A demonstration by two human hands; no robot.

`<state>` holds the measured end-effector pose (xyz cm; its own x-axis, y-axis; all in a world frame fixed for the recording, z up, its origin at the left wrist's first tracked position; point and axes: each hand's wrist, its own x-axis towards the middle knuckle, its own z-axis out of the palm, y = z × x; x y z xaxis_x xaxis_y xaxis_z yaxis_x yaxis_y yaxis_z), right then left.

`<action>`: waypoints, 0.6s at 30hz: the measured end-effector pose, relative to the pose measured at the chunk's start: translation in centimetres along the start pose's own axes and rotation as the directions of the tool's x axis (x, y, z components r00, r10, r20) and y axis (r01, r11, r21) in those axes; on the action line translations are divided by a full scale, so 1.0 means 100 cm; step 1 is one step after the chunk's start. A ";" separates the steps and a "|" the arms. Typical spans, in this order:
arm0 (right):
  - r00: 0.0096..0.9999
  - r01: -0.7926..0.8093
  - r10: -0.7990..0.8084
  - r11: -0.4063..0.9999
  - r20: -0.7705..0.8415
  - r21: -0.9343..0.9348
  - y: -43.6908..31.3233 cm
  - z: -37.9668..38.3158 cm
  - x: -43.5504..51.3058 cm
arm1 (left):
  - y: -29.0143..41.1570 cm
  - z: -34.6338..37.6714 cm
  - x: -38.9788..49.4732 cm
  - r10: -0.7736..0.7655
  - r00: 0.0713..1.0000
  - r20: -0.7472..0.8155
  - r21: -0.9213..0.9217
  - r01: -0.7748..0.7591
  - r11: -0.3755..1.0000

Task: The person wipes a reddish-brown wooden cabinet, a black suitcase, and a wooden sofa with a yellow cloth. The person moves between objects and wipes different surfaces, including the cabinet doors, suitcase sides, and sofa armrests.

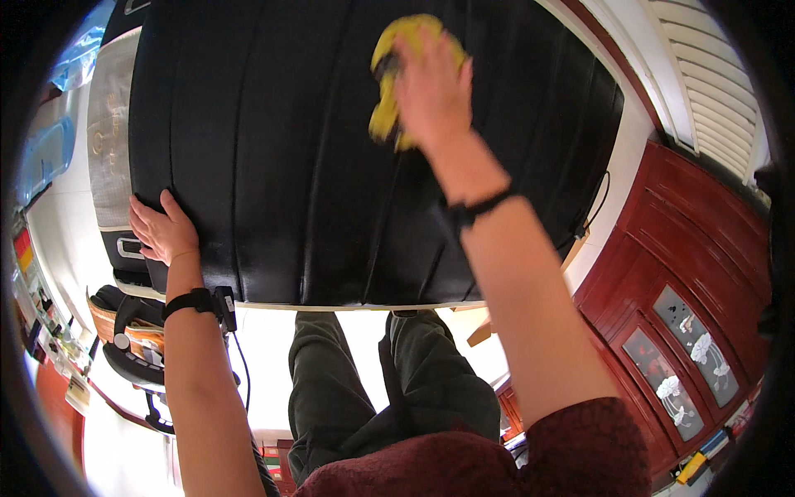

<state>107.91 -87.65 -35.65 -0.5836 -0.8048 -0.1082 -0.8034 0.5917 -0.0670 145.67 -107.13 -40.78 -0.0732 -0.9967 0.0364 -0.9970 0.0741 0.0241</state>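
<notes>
A large black padded cover [279, 155], leather-like and stitched in long parallel seams, spreads out before me. My right hand [435, 93] is spread over a yellow cloth [388, 115] with dark patches, which is bunched against the far part of the cover. That hand is blurred. At the left edge of the cover rests my left hand [164, 230], palm down, fingers apart, holding nothing. Just beyond its fingertips runs a grey fabric side band [112, 133] with stitched lettering. A silver-framed fitting [129, 248] lies beside the left hand.
A dark red wooden cabinet [683, 248] with flower-patterned glass doors stands at right, below a white slatted panel [714, 74]. A black cable [599, 208] hangs at the cover's right edge. A black-framed chair-like object [133, 348] is beside my left forearm. Blue plastic [46, 155] lies far left.
</notes>
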 end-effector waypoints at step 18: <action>0.973 -0.180 0.165 0.980 0.163 0.086 -0.020 0.012 -0.158 | 0.012 -0.007 -0.005 -0.033 0.999 0.017 -0.018 0.034 0.999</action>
<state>118.83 -76.07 -35.03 -0.6810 -0.6777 -0.2775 -0.6718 0.7290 -0.1316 144.54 -106.53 -40.03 -0.0405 -0.9990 0.0189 -0.9982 0.0413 0.0429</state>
